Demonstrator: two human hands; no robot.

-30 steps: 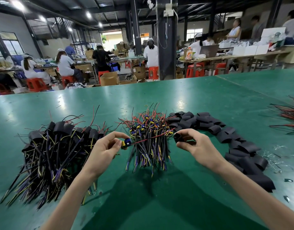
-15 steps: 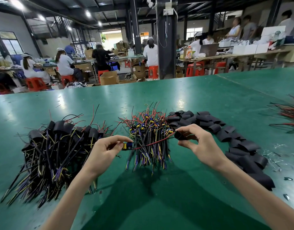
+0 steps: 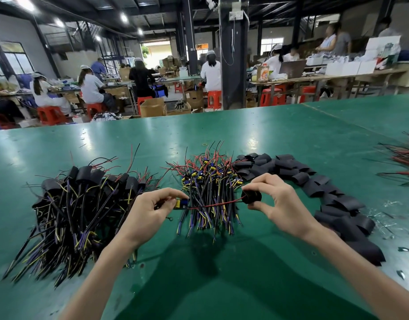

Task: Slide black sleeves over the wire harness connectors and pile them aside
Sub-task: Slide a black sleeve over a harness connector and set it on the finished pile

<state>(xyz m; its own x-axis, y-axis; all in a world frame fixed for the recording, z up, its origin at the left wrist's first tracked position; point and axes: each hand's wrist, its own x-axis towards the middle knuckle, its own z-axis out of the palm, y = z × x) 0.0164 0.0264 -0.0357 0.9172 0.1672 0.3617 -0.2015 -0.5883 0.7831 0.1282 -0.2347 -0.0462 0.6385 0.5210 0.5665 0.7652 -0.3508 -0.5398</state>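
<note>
My left hand (image 3: 150, 210) pinches a blue and yellow connector (image 3: 182, 202) by its wires. A red wire (image 3: 215, 204) runs from it to the right into a black sleeve (image 3: 251, 197), which my right hand (image 3: 277, 204) pinches between thumb and fingers. Behind the wire lies the pile of bare harnesses (image 3: 210, 192) with several blue and yellow connectors. On the left sits the pile of sleeved harnesses (image 3: 83, 213). A curved row of loose black sleeves (image 3: 314, 181) lies to the right.
The green table (image 3: 222, 285) stretches far back. More red and black wires (image 3: 402, 162) lie at the right edge. Small scraps (image 3: 402, 249) dot the table near my right forearm. Seated people work at benches beyond the table's far edge.
My right hand has turned the black sleeve so its round opening faces me, and the red wire now stretches straighter between both hands. My left hand shifted slightly, showing the connector.
</note>
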